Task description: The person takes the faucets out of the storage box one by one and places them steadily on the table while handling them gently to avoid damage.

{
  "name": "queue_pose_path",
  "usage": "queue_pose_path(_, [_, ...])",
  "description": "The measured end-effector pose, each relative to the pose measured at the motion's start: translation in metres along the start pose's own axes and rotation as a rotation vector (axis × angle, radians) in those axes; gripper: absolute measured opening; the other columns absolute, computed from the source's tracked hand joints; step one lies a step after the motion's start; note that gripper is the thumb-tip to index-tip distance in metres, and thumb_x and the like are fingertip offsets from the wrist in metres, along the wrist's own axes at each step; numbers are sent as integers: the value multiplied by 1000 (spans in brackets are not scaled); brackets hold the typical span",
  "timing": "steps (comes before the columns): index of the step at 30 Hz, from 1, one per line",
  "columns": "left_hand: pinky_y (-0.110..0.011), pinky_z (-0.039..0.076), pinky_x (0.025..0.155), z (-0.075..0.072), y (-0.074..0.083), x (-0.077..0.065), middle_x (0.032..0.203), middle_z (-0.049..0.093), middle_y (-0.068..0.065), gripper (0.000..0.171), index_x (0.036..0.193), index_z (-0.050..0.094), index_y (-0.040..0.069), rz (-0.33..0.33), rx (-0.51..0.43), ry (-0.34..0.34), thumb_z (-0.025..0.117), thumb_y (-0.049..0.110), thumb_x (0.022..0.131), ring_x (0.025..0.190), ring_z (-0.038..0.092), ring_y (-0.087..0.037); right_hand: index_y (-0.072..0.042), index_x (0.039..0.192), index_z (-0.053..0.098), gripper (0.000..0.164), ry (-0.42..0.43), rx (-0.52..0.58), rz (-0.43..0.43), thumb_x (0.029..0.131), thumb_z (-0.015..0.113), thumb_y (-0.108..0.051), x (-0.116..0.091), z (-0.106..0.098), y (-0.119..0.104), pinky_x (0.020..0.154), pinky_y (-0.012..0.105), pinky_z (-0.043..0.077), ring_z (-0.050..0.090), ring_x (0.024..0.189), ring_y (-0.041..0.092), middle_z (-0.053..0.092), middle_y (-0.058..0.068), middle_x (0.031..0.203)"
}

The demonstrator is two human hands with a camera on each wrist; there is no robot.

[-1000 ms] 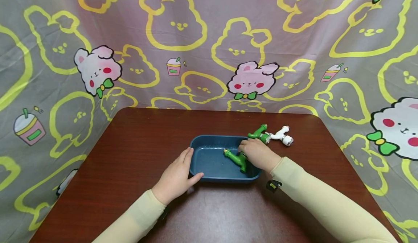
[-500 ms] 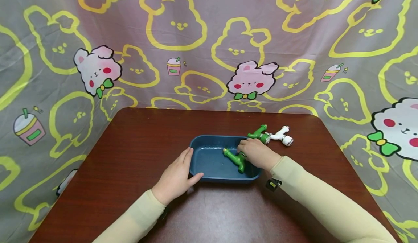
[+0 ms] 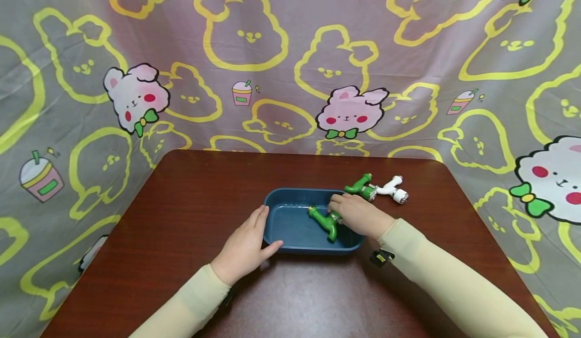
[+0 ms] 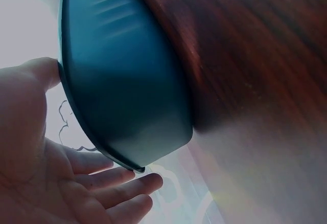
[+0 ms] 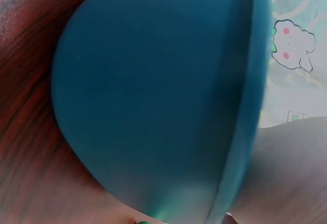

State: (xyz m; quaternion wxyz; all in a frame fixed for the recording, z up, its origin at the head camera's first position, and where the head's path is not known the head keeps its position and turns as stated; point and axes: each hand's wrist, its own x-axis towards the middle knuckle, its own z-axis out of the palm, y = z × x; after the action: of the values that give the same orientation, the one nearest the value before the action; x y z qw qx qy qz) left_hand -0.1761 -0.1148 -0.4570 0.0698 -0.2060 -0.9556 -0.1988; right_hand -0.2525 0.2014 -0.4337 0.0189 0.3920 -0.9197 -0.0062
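Observation:
A blue rectangular plastic tub (image 3: 290,249) stands on the table in the head view. Inside its right half is a green faucet (image 3: 326,223), its threaded end pointing to the upper left. My right hand (image 3: 360,214) reaches over the tub's right rim and grips the faucet at its knob end; the fingertips are partly hidden. At the tub's left end, my left hand (image 3: 242,242) rests against the rim with its fingers extended. The left wrist view shows those fingers (image 4: 122,193) spread along the tub's edge. In the right wrist view the tub's outer wall (image 5: 148,96) hides the faucet.
Behind the tub's right corner lie a second green faucet (image 3: 360,185) and a white faucet (image 3: 390,188), close together. The dark red wooden table (image 3: 204,191) is bordered by a patterned cloth (image 3: 272,35) at the back and sides.
The green faucet in the tub has shifted slightly left and turned a little, and more of its knob end shows. My right hand has moved slightly; the left hand has stayed in place.

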Motion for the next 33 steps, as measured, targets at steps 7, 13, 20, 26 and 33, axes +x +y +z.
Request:
queue_pose_path(7, [-47, 52, 106, 1, 0, 0, 157, 44, -25, 92, 155, 38, -5, -6, -2, -4, 74, 51, 92, 137, 55, -36, -8, 121, 72, 38, -1, 35, -36, 86, 84, -15, -2, -6, -5, 92, 39, 58, 67, 99, 20, 63, 8, 114])
queue_pose_path(13, [-48, 52, 107, 2, 0, 0, 157, 44, -25, 92, 155, 37, -5, -7, -2, -6, 74, 50, 92, 138, 54, -37, -8, 125, 71, 40, -36, 95, -30, 88, 82, -18, -3, -10, -7, 91, 35, 59, 66, 99, 17, 61, 8, 118])
queue_pose_path(20, [-48, 52, 107, 1, 1, 0, 157, 44, -25, 92, 155, 37, -5, -11, -6, -11, 75, 51, 92, 137, 55, -37, -9, 126, 69, 42, -38, 229, 27, 88, 83, -16, -2, -15, -9, 94, 36, 58, 63, 107, 17, 62, 5, 120])
queue_pose_path(26, [-48, 52, 106, 2, 0, 0, 157, 43, -24, 93, 156, 37, -5, -15, -1, -14, 74, 52, 92, 137, 55, -37, -7, 128, 68, 42, -22, 257, 24, 88, 81, -13, -3, -19, -14, 93, 34, 58, 65, 106, 16, 64, 4, 118])
queue_pose_path(33, [-48, 52, 106, 2, 0, 0, 158, 42, -24, 94, 156, 36, -5, -18, -5, -21, 74, 52, 92, 138, 54, -36, -5, 130, 67, 43, -25, 248, 16, 90, 80, -12, -4, -21, -16, 96, 37, 58, 64, 111, 19, 64, 6, 121])
